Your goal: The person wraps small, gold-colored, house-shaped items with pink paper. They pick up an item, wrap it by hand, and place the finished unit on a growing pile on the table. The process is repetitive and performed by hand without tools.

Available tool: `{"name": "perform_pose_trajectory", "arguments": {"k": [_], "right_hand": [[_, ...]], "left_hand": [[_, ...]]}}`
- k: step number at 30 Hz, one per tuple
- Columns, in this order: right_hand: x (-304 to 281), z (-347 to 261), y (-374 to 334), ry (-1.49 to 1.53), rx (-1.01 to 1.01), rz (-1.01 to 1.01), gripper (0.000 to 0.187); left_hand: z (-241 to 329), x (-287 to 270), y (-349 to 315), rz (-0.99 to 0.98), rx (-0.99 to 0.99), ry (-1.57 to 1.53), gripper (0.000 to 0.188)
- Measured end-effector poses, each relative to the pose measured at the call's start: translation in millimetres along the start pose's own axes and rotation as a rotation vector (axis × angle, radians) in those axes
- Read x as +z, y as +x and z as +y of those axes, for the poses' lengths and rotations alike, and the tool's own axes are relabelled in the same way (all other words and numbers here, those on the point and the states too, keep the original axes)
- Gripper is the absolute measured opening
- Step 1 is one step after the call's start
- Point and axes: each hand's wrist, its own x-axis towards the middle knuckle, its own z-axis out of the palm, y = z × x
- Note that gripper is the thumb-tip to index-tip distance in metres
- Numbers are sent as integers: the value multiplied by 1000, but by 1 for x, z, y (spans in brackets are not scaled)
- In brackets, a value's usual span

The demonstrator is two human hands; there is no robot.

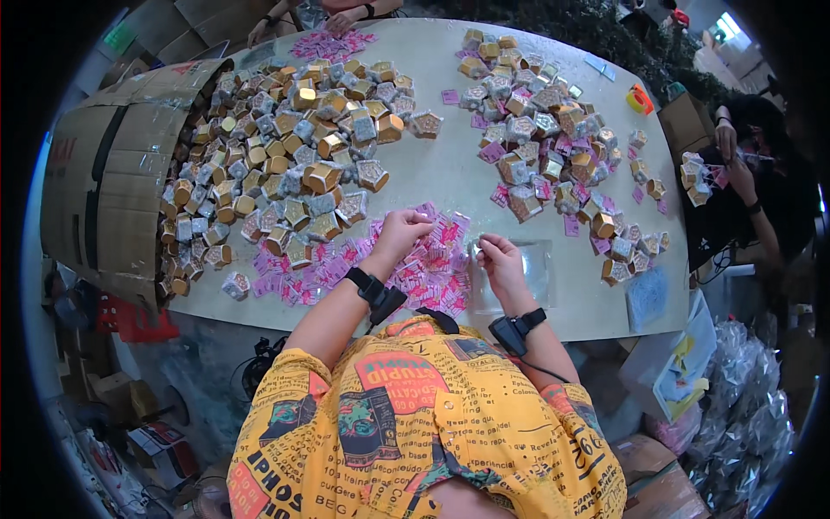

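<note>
My left hand (404, 235) is over the pile of small pink printed tags (346, 264) near the table's front edge. Its thumb and fingers are pinched together; what lies between them is too small to make out. To its right, my right hand (503, 266) is also closed in a pinch, above a clear shallow plastic tray (538, 275). I cannot make out what its fingertips hold. Beyond my left hand spreads a big heap of small gold and glittery silver house-shaped ornaments (324, 177). A dark strapped device sits on each of my wrists.
A cardboard box (130, 173) lies on its side at the left, ornaments spilling out. More ornaments mixed with pink tags (562, 160) lie at the right. An orange tape dispenser (639, 99) sits at the far right edge. Other people's hands (344, 21) work at the far side and right (741, 177).
</note>
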Motion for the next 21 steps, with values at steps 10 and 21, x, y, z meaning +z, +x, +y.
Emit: {"name": "perform_pose_trajectory", "arguments": {"k": [10, 21], "right_hand": [[35, -9, 3, 409, 159, -139, 15], [46, -10, -2, 403, 159, -181, 16]], "left_hand": [[12, 9, -11, 6, 126, 135, 23], [74, 30, -42, 95, 819, 725, 9]]}}
